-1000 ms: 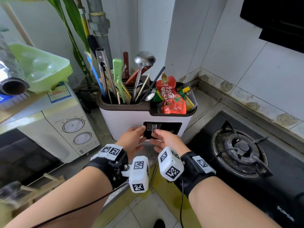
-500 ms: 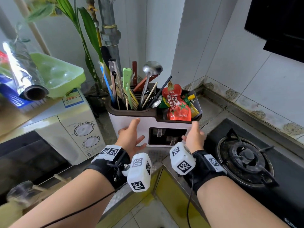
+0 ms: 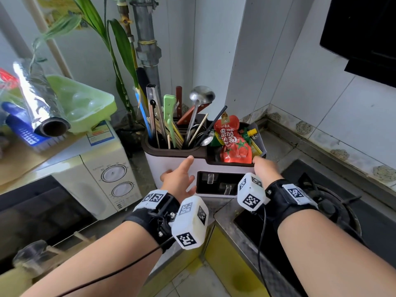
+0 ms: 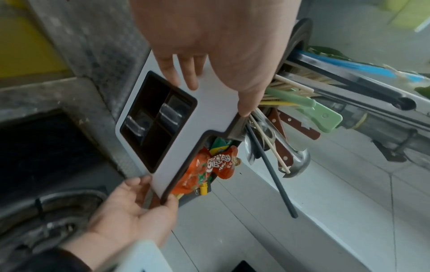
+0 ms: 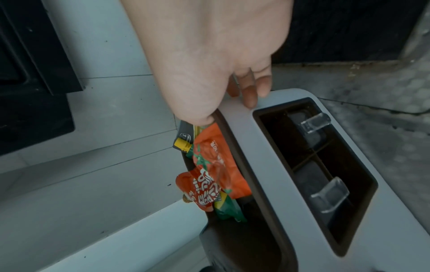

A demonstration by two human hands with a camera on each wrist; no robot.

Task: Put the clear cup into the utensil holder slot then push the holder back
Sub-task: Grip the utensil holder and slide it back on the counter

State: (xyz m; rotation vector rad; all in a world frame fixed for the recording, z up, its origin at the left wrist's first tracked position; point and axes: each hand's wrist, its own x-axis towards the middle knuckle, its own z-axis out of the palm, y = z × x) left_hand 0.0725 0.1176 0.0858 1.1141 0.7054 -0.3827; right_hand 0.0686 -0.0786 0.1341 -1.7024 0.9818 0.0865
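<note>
The white utensil holder with a brown rim stands on the counter in the corner. Its dark front slot holds two clear cups, one at the upper left and one lower right; both cups sit inside the divided recess. My left hand lies flat on the front face left of the slot, fingers straight, one digit reaching the rim. My right hand grips the holder's right end, thumb hooked over the rim, fingers on the front.
Utensils and a red sauce pouch fill the holder's top. A microwave stands close on the left, a gas stove on the right. A metal pipe and tiled walls stand behind the holder.
Both hands have left the slot, where they held a clear cup. The left hand now lies on the front face and the right hand holds the right end.
</note>
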